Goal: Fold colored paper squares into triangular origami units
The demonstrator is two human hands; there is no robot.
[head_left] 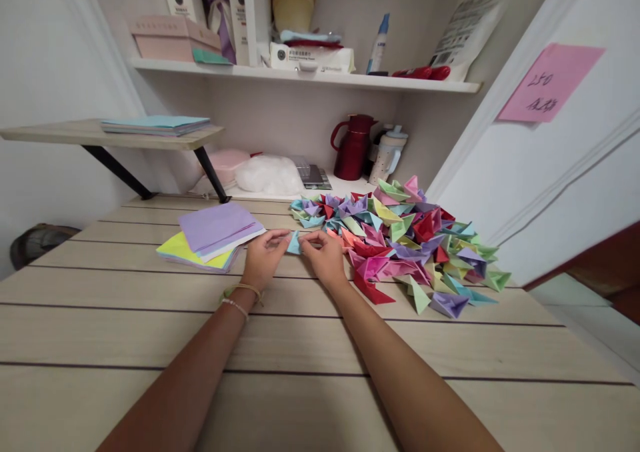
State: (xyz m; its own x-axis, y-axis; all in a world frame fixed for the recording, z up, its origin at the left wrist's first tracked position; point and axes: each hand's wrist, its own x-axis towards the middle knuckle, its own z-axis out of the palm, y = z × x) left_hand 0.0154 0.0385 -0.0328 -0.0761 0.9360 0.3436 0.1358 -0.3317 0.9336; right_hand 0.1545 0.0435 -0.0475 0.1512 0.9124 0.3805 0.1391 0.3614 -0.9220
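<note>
Both my hands meet at the middle of the wooden table (pixel 150 319). My left hand (pixel 263 259) and my right hand (pixel 326 257) pinch a small light-blue folded paper (pixel 295 243) between their fingertips, pressing it near the tabletop. A stack of flat coloured sheets (pixel 213 235), purple on top and yellow beneath, lies just left of my left hand. A big pile of folded paper boats (pixel 400 239) in many colours spreads to the right of my right hand, touching it at the near edge.
A red jug (pixel 354 147) and a white cup (pixel 389 153) stand at the back by the wall. A side shelf (pixel 100 133) holds papers at left. An upper shelf (pixel 300 75) carries boxes and bottles. A pink note (pixel 550 82) sticks on the right door.
</note>
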